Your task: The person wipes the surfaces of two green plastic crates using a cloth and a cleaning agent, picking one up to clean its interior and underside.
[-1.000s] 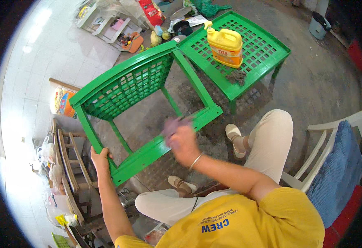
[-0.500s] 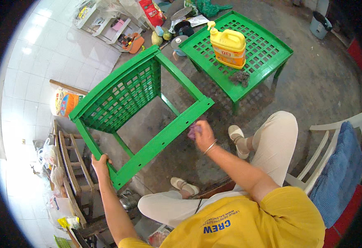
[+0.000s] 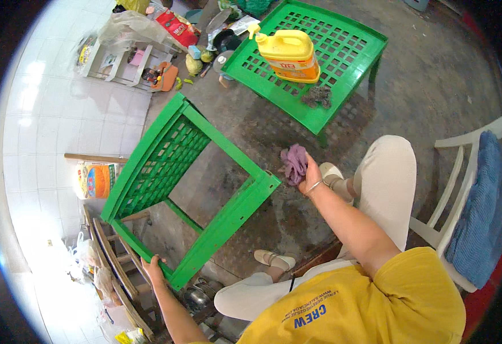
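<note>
A green plastic lattice rack section (image 3: 223,230) stands tipped on its side before me, its grid panel turned to the far left. My left hand (image 3: 153,267) grips a leg near its close left corner, the fingers partly hidden. To the right of the rack, apart from its rail, my right hand (image 3: 313,175) holds a crumpled purple cloth (image 3: 294,164). Beyond stands a matching green lattice table (image 3: 320,116) on short legs. It carries a yellow jug (image 3: 288,54) with a pump nozzle and a grey scouring pad (image 3: 317,97).
A white chair (image 3: 446,200) with a blue towel (image 3: 477,212) stands at the right. Wooden slatted furniture (image 3: 112,252) and a metal pot (image 3: 196,298) lie to the left. A white shelf (image 3: 113,66) and an orange container (image 3: 165,76) sit by the tiled wall.
My right hand has drawn back from the rack's rail and turned, so the purple cloth shows more fully. The whole view has shifted. My left hand still holds the same corner.
</note>
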Tool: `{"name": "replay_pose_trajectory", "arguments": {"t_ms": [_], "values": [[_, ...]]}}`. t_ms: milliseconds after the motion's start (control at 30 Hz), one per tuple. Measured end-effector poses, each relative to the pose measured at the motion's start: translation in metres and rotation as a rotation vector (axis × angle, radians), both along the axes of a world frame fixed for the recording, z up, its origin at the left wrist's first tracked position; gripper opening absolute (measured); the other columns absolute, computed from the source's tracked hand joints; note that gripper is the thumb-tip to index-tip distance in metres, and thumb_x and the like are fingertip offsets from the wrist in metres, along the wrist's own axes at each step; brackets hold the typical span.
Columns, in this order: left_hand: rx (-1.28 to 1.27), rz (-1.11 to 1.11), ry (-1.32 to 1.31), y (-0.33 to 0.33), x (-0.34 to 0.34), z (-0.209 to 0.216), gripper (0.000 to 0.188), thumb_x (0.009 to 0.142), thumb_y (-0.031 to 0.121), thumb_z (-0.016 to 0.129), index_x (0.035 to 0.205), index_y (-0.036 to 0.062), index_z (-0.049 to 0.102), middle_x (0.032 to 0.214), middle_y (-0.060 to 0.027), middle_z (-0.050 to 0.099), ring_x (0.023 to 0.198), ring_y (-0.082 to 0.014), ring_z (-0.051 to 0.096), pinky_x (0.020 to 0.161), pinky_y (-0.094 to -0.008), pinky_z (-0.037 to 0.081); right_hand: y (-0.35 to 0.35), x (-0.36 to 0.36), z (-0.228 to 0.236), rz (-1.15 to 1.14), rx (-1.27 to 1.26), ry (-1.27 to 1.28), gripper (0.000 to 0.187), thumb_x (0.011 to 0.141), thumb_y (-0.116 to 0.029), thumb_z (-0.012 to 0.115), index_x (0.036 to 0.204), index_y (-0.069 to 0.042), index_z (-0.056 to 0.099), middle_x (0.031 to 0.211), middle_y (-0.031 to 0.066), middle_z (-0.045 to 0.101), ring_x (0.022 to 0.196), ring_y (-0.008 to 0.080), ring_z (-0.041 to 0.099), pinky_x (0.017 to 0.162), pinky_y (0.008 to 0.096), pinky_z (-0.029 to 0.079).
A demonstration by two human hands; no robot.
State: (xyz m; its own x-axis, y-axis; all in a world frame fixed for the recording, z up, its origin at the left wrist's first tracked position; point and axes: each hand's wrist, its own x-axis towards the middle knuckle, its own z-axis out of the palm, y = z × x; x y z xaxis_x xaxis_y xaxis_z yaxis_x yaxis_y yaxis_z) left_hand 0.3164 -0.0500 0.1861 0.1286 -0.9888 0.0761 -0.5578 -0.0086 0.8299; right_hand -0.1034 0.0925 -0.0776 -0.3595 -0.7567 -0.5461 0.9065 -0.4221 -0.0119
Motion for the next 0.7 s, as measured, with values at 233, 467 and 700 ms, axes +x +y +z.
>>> {"name": "replay_pose_trajectory", "arguments": {"t_ms": [233,467,700], "values": [[-0.003,-0.040,-0.010,-0.014,0.008,0.005,0.032,0.070,-0.002,0.055,0.102,-0.0004,0.048,0.070,-0.0060,0.052,0.050,-0.0161,0.049,0.045,-0.0279,0.041,-0.028,-0.018,0.052,0.507,-0.026,1.375,0.058,0.087,-0.032,0.060,0.133,-0.003,0.039,0.105,0.0067,0.062,0.094,0.0131,0.058,0.082,0.0303,0.048],[-0.040,-0.009,-0.043,0.007,0.024,-0.007,0.023,0.072,0.000,0.052,0.095,-0.0003,0.048,0.070,-0.0068,0.051,0.050,-0.0154,0.050,0.045,-0.0276,0.041,-0.069,-0.028,0.085,0.788,-0.119,1.218,0.058,0.085,-0.016,0.064,0.133,-0.001,0.038,0.091,0.0042,0.060,0.063,0.0102,0.053,0.052,0.0252,0.045],[-0.039,0.060,0.153,0.001,0.052,-0.063,0.019,0.072,0.000,0.054,0.090,0.0016,0.047,0.066,-0.0056,0.052,0.048,-0.0150,0.051,0.045,-0.0271,0.040,-0.107,-0.027,0.146,0.745,-0.081,1.323,0.050,0.083,-0.016,0.066,0.127,-0.001,0.048,0.101,0.0027,0.060,0.086,0.0103,0.056,0.076,0.0253,0.048]]}}
